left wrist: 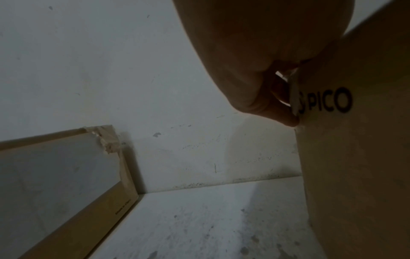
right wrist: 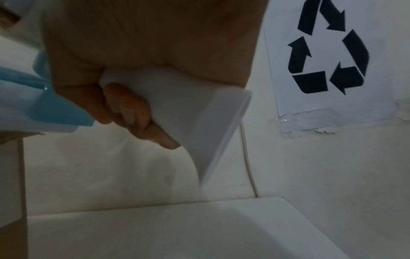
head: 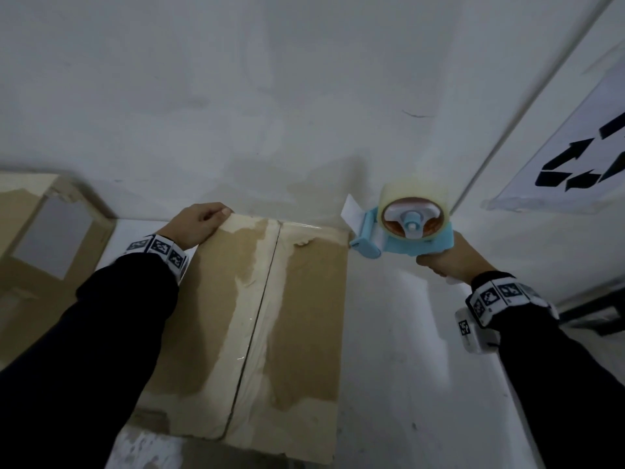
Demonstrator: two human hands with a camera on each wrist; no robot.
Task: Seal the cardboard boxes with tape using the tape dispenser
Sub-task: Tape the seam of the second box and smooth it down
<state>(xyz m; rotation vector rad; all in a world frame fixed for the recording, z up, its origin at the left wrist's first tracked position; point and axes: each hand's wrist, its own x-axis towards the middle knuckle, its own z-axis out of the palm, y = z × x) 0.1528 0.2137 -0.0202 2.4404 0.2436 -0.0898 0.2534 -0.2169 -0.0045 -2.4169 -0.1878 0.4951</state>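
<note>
Cardboard box [head: 270, 319] is lying taped along its seam; left hand [head: 199, 223] is gripping its far corner, right hand [head: 449, 258] is clutching the tape dispenser [head: 402, 231] just beside it.

The brown cardboard box [head: 297, 319] with its taped centre seam fills the middle of the white table [head: 399, 367] up to the white wall [head: 304, 96] at the back edge. A second, flat cardboard box [head: 40, 238] blocks the back left corner. Bare table lies open between them and along the right edge.
</note>
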